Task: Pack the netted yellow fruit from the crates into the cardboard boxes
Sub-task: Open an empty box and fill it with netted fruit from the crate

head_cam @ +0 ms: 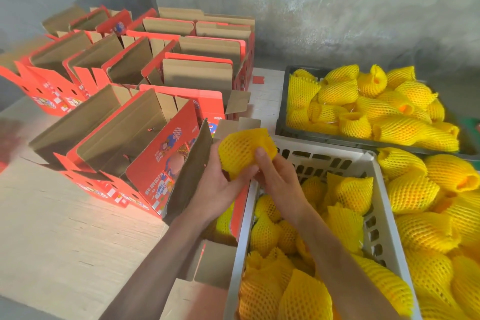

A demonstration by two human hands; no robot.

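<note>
Yellow foam netting covered the fruit (pixel 245 152) that both hands held up above the far corner of the white crate (pixel 374 205). The left hand (pixel 220 184) cupped it from below, fingers curled round its underside, while the right hand (pixel 278 179) pinched its near side with thumb and fingers; each grip was closed on that one piece. Below the hands the white crate was packed with more netted fruit. A dark crate (pixel 281 122) beyond it held a heap of the same, and a further pile (pixel 436 215) lay to the right of the white crate. Just left of the held fruit stood an open red cardboard box (pixel 166 161) with its flaps raised. Behind it, rows of other open red boxes (pixel 161 60) stood on the pale surface (pixel 52 228), reaching back to a grey wall (pixel 337 8). Another box (pixel 207 267), with netted fruit inside it, sat under the left forearm, touching the white crate's side.
</note>
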